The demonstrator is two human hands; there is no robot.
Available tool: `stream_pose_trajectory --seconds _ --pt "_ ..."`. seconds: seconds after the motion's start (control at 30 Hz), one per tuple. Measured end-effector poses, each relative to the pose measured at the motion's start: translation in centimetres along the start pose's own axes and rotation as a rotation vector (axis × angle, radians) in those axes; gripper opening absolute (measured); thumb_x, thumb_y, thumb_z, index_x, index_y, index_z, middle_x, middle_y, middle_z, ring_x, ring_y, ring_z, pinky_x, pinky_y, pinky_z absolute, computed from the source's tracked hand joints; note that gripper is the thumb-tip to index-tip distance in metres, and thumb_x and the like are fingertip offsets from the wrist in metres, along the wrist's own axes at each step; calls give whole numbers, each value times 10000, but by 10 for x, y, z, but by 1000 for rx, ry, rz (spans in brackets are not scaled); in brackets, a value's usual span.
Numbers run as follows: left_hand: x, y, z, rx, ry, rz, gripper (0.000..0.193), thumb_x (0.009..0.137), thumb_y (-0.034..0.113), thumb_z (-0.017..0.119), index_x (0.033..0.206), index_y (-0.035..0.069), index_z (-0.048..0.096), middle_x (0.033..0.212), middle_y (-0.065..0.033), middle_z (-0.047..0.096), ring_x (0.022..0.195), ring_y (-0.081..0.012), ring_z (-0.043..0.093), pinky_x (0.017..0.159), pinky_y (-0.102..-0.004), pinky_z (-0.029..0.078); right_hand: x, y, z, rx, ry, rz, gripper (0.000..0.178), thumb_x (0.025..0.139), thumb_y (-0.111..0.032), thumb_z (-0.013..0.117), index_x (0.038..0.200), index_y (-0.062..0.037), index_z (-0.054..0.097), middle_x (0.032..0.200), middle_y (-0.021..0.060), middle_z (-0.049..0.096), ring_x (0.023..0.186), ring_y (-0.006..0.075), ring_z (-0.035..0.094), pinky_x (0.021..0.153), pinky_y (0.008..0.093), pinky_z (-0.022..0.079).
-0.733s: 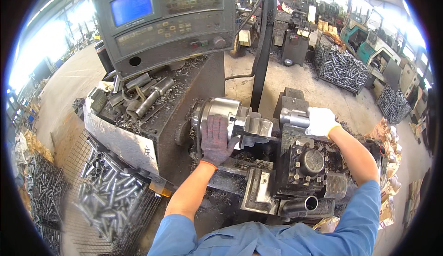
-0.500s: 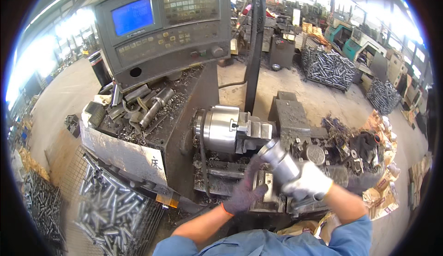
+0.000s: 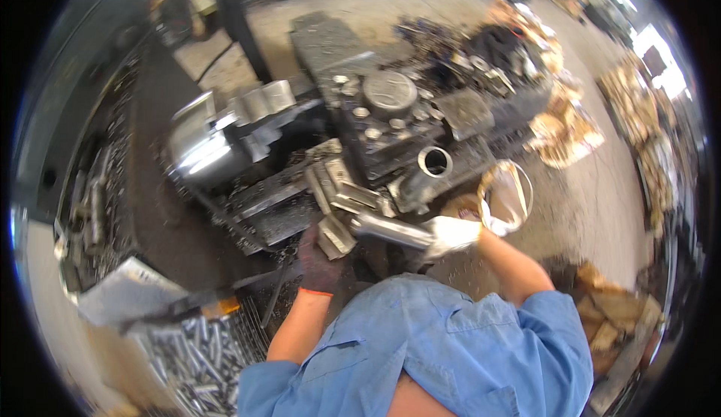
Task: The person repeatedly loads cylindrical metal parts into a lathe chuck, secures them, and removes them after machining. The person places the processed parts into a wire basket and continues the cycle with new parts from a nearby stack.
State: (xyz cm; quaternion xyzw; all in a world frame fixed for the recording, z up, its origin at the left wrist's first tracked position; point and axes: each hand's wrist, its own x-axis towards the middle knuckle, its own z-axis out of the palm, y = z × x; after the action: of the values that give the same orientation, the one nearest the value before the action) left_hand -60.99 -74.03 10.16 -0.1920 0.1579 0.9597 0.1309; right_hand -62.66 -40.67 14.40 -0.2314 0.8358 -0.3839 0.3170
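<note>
- Since the earlier frame, the metal tube [image 3: 392, 231] has come down from up by the chuck toward your body; your view has swung down and to the right, and the screen panel is gone from it.
- Your right hand [image 3: 453, 237], white glove: grip clamped on the tube's right end.
- Tube lies nearly level, in front of your blue shirt [image 3: 458, 334], left end just beside the angled metal block [image 3: 336, 238]; can't tell if they touch.
- Your left hand [image 3: 318, 268], dark glove with orange cuff: right by that block, fingers partly hidden; can't tell if the grip is apart or together.
- Silver chuck [image 3: 204, 148] sits up and left of both hands, bright streaks on it.
- Tool post [image 3: 389, 95] with round cap and bolts, beyond the tube; open-ended cylinder [image 3: 425, 180] nearer you.
- White bag [image 3: 505, 200] just beyond your right wrist.
- Pile of tubes [image 3: 199, 364] at lower left, blurred.
- Brown paper [image 3: 567, 135] off to the right.
</note>
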Motion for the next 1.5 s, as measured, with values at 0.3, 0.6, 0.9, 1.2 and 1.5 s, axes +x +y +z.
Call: stream_pose_trajectory --seconds 0.3,0.6,0.9,1.2,1.5 --pt "-10 21 18 225 -35 -129 561 1103 505 545 1423 52 632 1291 -169 723 1137 -357 718 979 -550 601 -179 136 -76 -446 390 1063 509 791 -396 857 1109 -10 758 938 173 785 810 359 760 774 437 622" --pt "-31 8 63 478 16 -168 596 1059 557 639 1382 58 611 1094 -149 744 861 -296 778 796 -445 675 48 -74 -75 -150 332 206 720 761 -433 901 1361 -112 669 1339 152 727 1152 367 731 982 443 590" --pt "-34 50 41 504 121 90 494 1046 484 654 1271 45 666 990 -120 749 799 -262 750 715 -421 654 126 -105 18 -581 259 133 526 875 -316 778 1270 -12 612 1189 292 722 1063 460 730 881 546 600" --pt "11 72 102 351 -139 506 678 1109 517 570 1599 65 443 1518 -139 576 1384 -293 562 1212 -469 417 156 -193 -33 122 161 -84 884 783 -447 891 1474 5 574 1285 224 733 1156 301 725 1037 390 559" --pt "74 219 187 2620 574 1201 988 751 365 903 1580 83 446 1564 -170 539 1489 -347 477 1253 -517 351 195 -236 -228 -947 461 -354 735 737 -318 851 1377 -62 595 1163 213 714 1056 408 740 922 494 614"
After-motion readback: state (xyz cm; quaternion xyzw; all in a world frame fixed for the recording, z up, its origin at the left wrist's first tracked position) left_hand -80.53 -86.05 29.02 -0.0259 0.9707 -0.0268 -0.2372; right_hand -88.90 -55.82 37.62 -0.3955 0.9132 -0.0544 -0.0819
